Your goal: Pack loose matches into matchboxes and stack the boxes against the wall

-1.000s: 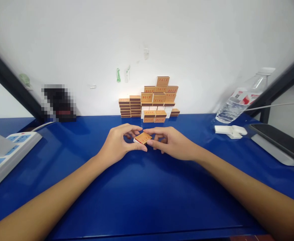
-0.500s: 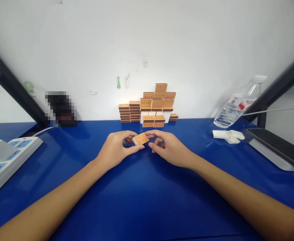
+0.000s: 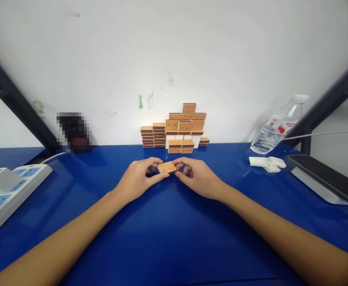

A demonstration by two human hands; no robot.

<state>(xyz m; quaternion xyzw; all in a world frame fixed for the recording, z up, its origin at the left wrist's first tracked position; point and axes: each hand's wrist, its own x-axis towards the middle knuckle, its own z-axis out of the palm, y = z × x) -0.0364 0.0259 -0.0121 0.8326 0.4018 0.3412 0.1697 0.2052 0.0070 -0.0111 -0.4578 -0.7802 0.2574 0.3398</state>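
Note:
An orange matchbox [image 3: 167, 167] is between my two hands, label side up, just above or on the blue table [image 3: 168, 230]. My left hand [image 3: 141, 174] pinches its left end between thumb and fingers. The fingertips of my right hand [image 3: 196, 176] close on its right end. Behind them rises a stepped stack of matchboxes [image 3: 185, 126] against the wall, with one box at its top. Two short columns of flat matchboxes [image 3: 159, 135] stand at its left, and a few lie low at its right [image 3: 204, 141].
At the left lie a white power strip [image 3: 22, 186] and a pixelated dark object [image 3: 75, 133]. On the right are a tilted water bottle [image 3: 276, 125], a white plastic piece [image 3: 267, 163] and a black phone [image 3: 325, 174] on a light stand.
The matchbox has turned to lie more level. My right fingers have closed on its right end, where they were looser before. The view has shifted slightly.

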